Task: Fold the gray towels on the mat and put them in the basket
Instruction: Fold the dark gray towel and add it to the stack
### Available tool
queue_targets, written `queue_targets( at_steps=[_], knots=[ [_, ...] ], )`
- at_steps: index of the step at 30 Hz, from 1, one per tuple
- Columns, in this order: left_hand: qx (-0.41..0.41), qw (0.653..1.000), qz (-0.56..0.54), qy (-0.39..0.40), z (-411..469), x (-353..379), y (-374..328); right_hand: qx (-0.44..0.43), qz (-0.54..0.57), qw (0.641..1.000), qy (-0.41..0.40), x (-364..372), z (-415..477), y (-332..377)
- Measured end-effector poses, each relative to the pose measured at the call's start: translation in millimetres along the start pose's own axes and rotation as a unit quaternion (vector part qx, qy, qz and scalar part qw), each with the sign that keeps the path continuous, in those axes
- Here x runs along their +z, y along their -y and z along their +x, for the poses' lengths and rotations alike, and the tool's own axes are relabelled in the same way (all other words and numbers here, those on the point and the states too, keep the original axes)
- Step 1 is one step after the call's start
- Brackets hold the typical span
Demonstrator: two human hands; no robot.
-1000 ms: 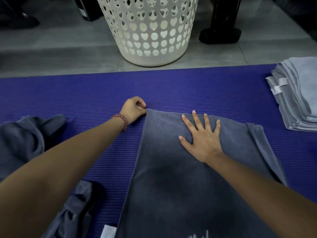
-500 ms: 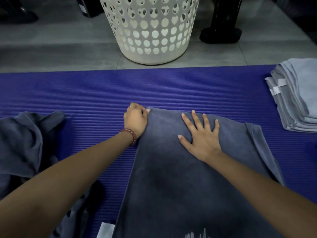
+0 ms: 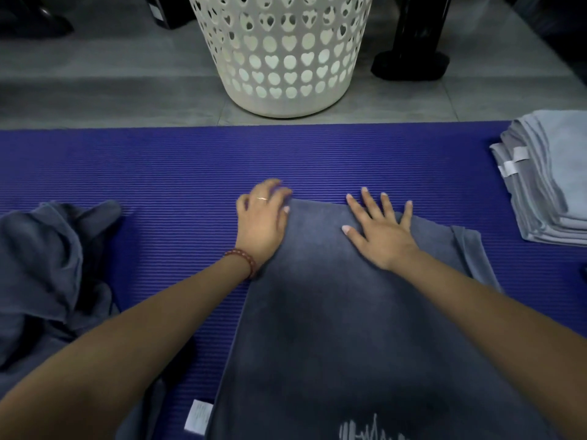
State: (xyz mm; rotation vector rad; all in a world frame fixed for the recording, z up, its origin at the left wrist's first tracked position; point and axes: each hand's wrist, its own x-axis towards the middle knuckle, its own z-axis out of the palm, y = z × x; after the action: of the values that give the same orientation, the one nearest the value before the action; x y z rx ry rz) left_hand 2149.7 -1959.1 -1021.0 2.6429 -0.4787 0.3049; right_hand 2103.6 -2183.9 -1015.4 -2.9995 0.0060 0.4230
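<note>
While right hand (image 3: 381,239) presses spread fingers (image 3: 370,203) on gray towel (image 3: 333,312), I log left hand (image 3: 263,220) at its corner | fingers blurred, grip unclear.

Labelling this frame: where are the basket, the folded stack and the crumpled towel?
basket (image 3: 286,106): head view, lower wall.
folded stack (image 3: 565,160): head view, top towel.
crumpled towel (image 3: 38,255): head view, its middle.

Gray tiled floor (image 3: 104,90) spans the upper frame. Black stand base (image 3: 409,65) sits upper right. Dark objects (image 3: 31,20) occupy the upper left.
</note>
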Motion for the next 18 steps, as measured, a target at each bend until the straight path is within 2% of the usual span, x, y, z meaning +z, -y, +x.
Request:
queue_targets(
  at_steps=[1,2,3,5,7,10,14,18],
  knots=[
    [0.09,0.995,0.026,0.032,-7.1,1.2,-1.1,-0.04,-0.011,0.999,-0.033,1.0,-8.8,1.8],
    [0.143,0.985,0.052,0.077,-13.8,2.8,-1.0,-0.091,-0.028,0.994,-0.053,3.8,-20.4,0.3],
    [0.15,0.978,0.075,0.122,-19.5,4.7,0.2,-0.138,-0.049,0.988,-0.054,6.2,-33.0,-3.3],
    [0.081,0.976,0.086,0.186,-23.8,9.3,6.6,-0.166,-0.079,0.982,-0.05,15.8,-53.7,-27.2],
    [0.035,0.969,0.095,0.225,-19.0,10.9,6.3,-0.084,-0.05,0.994,-0.051,17.0,-67.3,-65.6],
    [0.016,0.962,0.108,0.251,-10.7,8.6,-1.0,0.03,-0.013,0.997,-0.072,7.0,-75.0,-105.8],
    [0.005,0.956,0.129,0.265,-10.5,6.2,-9.0,0.119,-0.007,0.984,-0.131,-14.5,-72.8,-116.3],
    [-0.046,0.951,0.127,0.278,-12.8,6.1,-30.7,0.241,0.107,0.959,-0.103,-30.3,-72.5,-127.9]
  ],
)
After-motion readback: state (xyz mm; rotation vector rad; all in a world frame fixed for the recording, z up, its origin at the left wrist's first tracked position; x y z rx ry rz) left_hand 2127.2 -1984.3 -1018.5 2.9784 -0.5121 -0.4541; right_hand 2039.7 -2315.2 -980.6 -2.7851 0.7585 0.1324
